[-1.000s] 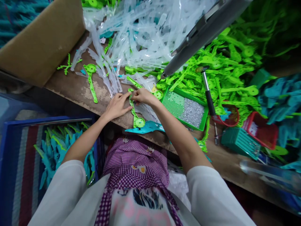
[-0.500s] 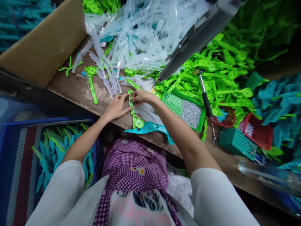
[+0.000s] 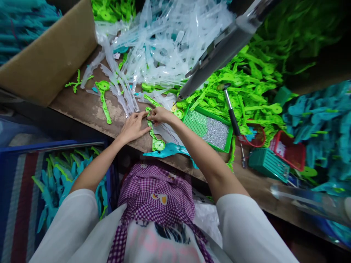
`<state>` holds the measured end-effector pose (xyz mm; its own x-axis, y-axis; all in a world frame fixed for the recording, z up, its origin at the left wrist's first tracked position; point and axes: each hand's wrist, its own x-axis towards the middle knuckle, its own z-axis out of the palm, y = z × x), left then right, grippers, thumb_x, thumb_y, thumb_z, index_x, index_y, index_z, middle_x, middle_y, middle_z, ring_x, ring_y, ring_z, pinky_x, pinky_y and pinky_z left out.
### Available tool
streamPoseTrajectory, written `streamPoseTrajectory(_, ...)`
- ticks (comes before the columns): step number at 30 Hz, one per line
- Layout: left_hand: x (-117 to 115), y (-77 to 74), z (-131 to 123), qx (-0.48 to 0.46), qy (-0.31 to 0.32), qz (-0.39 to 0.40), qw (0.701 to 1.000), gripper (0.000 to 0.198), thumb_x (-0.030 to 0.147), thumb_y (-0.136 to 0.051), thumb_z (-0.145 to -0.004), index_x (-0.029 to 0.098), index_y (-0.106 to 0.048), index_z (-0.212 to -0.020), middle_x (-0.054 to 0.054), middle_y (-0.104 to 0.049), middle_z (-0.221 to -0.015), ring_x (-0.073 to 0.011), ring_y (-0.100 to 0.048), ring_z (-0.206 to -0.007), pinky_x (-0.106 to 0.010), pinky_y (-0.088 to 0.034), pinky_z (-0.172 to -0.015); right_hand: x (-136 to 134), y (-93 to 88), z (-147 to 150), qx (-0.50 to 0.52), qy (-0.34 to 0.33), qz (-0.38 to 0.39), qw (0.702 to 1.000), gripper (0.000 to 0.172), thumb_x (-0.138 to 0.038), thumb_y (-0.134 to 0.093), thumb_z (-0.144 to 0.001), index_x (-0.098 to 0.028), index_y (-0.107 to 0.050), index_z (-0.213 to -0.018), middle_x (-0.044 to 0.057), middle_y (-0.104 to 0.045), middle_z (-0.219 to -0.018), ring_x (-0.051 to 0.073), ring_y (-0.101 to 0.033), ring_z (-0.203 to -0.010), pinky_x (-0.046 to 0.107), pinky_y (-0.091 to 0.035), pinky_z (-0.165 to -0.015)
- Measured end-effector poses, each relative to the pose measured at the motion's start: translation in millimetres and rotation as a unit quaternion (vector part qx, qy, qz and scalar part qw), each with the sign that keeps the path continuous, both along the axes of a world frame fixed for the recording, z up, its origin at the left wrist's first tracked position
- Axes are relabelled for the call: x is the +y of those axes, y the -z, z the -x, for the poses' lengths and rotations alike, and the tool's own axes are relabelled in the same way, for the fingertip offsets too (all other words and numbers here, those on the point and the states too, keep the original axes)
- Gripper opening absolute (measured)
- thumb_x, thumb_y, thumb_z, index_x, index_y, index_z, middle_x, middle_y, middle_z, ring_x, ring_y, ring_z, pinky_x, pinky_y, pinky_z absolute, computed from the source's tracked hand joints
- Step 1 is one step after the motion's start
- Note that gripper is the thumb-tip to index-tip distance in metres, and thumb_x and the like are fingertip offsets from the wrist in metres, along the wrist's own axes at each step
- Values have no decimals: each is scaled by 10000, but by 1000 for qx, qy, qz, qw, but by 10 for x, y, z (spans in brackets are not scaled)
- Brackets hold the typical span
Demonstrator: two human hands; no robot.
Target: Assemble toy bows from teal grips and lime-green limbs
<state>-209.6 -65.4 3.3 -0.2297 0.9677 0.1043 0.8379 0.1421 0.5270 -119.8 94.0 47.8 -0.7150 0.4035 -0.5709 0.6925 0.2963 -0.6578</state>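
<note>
Because the long bright-green plastic strip with a round disc end point(image 3: 151, 133) is so slim, it seems to need steadying from both sides. In the head view it lies at the middle of the frame, on the worn brown bench point(image 3: 82, 106). The left hand point(image 3: 135, 128) rests flat, fingers spread, its fingertips against the strip's left side, probably to stop it sliding. The right hand point(image 3: 160, 116) has its fingertips bunched at the strip's upper part; whether they grip anything I cannot tell. The hands are near each other, only the strip between them. Below, the disc end meets a turquoise, pointed plastic piece point(image 3: 170, 149); touching or overlapping is unclear. Right of centre, a green perforated plastic tray point(image 3: 195, 122) holds small silvery pieces point(image 3: 217, 132), presumably for easy reach. Above it slants a dark-grey cylindrical tool point(image 3: 216, 60), its tip near the right hand.
</note>
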Motion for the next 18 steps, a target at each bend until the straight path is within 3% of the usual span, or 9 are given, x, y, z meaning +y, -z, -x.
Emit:
streamPoseTrajectory(5,-4,-12,7,8,3,2,1000,661,477,-587,-892,201,-353,-1444,-103,-541,-1386,-294,-466,-1242,-440,-422,-1036,-114,-21,-327,94,58,-20,994,235,-350,-582,-908,-164,-592,-764,-22,-614,-585,110,-572,-454,243,-462,-532)
streamPoseTrajectory(9,-11,-14,2,8,3,9,1000,652,479,-579,-896,205,-371,-1449,-105,-541,-1389,-297,-461,-1234,-444,-423,-1026,-312,-6,-533,140,65,-127,980,164,-305,-619,-860,-156,-677,-896,8,-683,-735,115,-588,-587,243,-443,-631)
streamPoseTrajectory(11,-14,-7,2,9,8,9,1000,630,468,-571,-901,210,-389,-1447,-100,-522,-1420,-300,-452,-1229,-454,-414,-1030,-411,47,-567,143,58,-144,978,160,-278,-599,-857,-161,-693,-911,16,-696,-782,130,-598,-676,243,-430,-662)
streamPoseTrajectory(18,41,11,121,-41,55,24,997,446,267,-478,-939,258,-508,-1384,-23,-458,-1513,-261,-440,-1246,-446,-367,-1075,-524,225,-531,132,86,-69,985,240,-365,-512,-880,-161,-627,-827,-38,-550,-585,118,-522,-577,225,-377,-574)
